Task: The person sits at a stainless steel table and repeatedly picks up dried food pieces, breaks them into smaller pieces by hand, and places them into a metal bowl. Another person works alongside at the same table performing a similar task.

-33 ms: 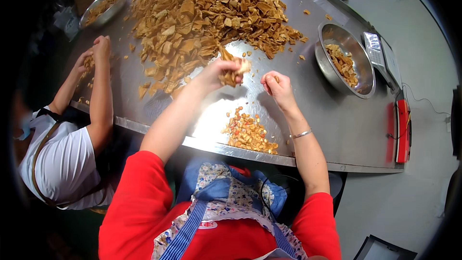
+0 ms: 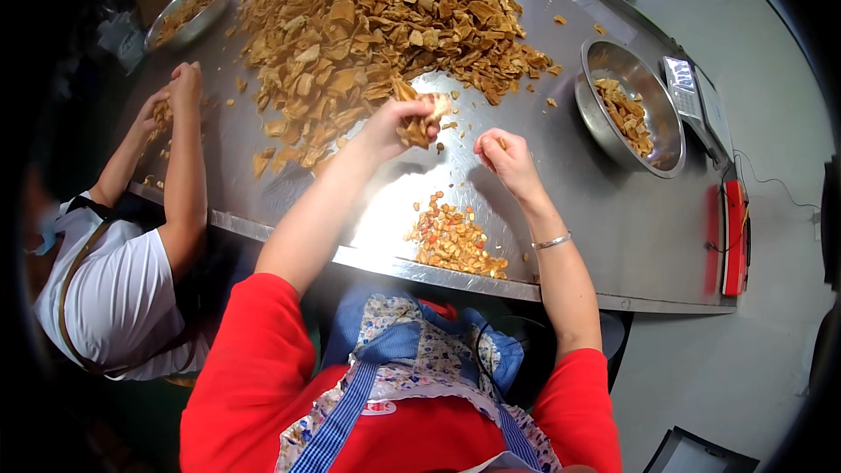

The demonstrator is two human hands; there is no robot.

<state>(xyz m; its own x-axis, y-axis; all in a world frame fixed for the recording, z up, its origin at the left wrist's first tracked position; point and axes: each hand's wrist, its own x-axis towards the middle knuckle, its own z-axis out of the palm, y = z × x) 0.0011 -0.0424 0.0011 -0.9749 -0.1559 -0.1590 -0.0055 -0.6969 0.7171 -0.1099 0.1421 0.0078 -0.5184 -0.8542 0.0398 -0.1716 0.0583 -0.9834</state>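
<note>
Mid-frame, the left hand (image 2: 392,129) clutches dried slices (image 2: 412,132), likely light, brittle, best edge-held; the right hand (image 2: 511,159) curls closed, contents unclear.

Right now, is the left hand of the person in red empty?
No, the left hand is closed around a bunch of brown pieces.
</note>
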